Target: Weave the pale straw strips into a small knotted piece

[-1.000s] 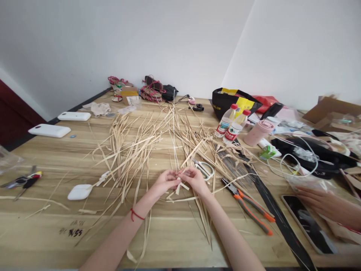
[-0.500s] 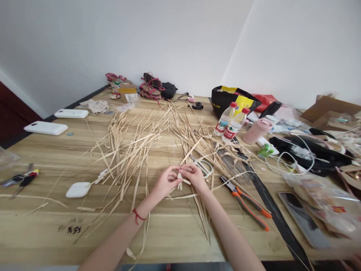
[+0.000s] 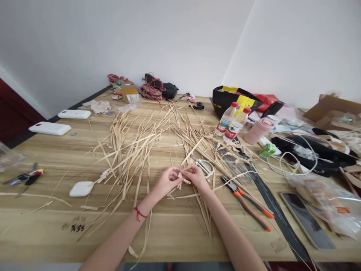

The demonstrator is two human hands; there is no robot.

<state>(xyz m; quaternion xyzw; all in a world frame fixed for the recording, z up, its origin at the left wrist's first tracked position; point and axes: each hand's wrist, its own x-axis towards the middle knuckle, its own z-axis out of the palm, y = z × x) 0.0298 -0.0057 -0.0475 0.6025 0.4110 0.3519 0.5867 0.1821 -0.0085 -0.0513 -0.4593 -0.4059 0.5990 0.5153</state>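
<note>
My left hand (image 3: pixel 168 180) and my right hand (image 3: pixel 195 177) meet above the middle of the table, fingers closed on a small folded piece of pale plant strip (image 3: pixel 180 175). Its inner part is hidden by my fingertips. Long strip ends stick out from between and below the hands. Just beyond my right hand lie scissors (image 3: pixel 208 168), their blades partly covered by strips. Orange-handled pliers (image 3: pixel 248 203) rest farther right. A wide heap of loose straw-coloured strips (image 3: pixel 135 143) spreads ahead and to the left of my hands.
Two water bottles (image 3: pixel 227 118), a pink cup (image 3: pixel 258 131) and a black-yellow bag (image 3: pixel 237 99) stand at the right rear. A phone (image 3: pixel 307 220) lies near right. At left are a white case (image 3: pixel 81 189), keys (image 3: pixel 25 177) and two white devices (image 3: pixel 50 128).
The whole view has shifted slightly, so everything sits a little farther right. Both hands stay together on the folded strip, with hardly any change in their grip.
</note>
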